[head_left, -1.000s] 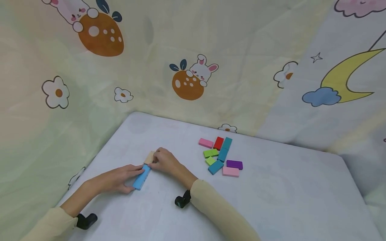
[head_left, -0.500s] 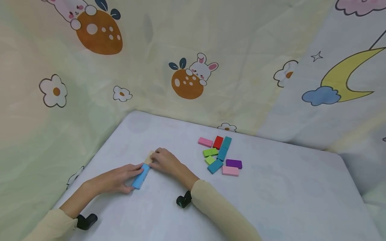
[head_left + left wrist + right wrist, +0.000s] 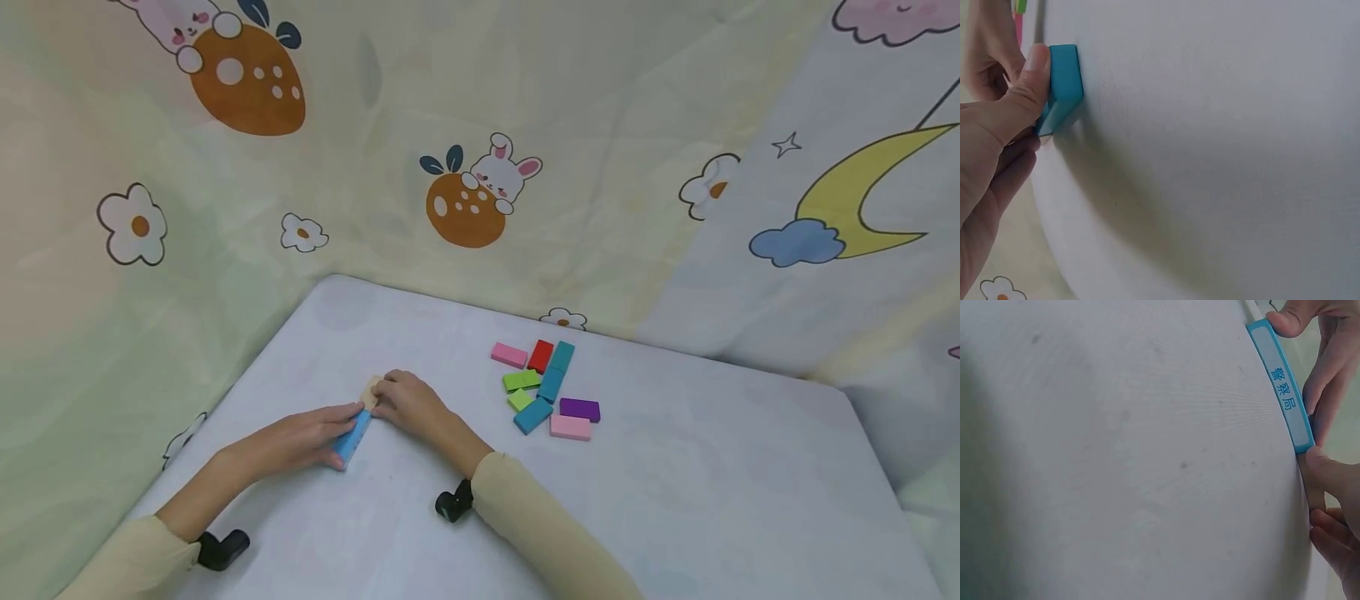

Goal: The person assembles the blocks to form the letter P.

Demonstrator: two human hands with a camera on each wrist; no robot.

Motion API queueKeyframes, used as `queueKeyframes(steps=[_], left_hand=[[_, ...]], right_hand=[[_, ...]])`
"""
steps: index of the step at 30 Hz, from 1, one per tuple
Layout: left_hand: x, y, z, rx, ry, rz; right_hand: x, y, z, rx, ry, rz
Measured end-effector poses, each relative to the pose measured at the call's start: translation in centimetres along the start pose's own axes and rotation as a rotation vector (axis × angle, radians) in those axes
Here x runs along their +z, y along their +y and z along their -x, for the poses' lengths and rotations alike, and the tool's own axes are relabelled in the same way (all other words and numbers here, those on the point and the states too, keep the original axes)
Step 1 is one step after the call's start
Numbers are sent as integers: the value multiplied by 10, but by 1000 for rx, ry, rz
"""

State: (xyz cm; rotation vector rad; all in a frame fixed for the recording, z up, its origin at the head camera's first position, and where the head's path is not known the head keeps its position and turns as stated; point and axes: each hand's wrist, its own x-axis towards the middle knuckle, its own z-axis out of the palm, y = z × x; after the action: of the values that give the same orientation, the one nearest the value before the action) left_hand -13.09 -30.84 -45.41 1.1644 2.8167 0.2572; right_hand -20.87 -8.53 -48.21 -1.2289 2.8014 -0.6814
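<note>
A light blue block [image 3: 354, 437] lies on the white table, its side printed with blue characters in the right wrist view. My left hand [image 3: 296, 446] grips it along its length, with the thumb at the near end and the fingers on its far-left side. A beige block [image 3: 369, 390] sits end to end with it at the far end. My right hand [image 3: 412, 410] pinches that beige block between thumb and fingers, which partly hide it. In the left wrist view the blue block [image 3: 1065, 74] shows its end face beside my thumb.
To the right lies a loose group of blocks: pink [image 3: 509, 355], red [image 3: 541, 357], teal [image 3: 552, 384], green [image 3: 521, 381], purple [image 3: 580, 409] and light pink [image 3: 570, 427]. A printed curtain [image 3: 360, 167] hangs behind the table [image 3: 712, 467].
My left hand has shifted slightly to the right and covers more of the blue block, its thumb drawn in at the near end. The right hand has barely moved.
</note>
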Motion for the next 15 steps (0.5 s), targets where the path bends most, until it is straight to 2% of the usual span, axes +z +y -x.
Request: queueKeyframes(steps=[1, 4, 8, 15], left_hand=[[1, 0, 0, 7, 13, -6], [2, 1, -2, -25, 10, 11], [-1, 2, -9, -70, -44, 24], [-13, 0, -30, -40, -115, -44]], right_hand=[[0, 1, 0, -1, -6, 2], [-1, 4, -1, -9, -32, 2], [-5, 8, -1, -15, -96, -23], [-19, 18, 2, -32, -218, -25]])
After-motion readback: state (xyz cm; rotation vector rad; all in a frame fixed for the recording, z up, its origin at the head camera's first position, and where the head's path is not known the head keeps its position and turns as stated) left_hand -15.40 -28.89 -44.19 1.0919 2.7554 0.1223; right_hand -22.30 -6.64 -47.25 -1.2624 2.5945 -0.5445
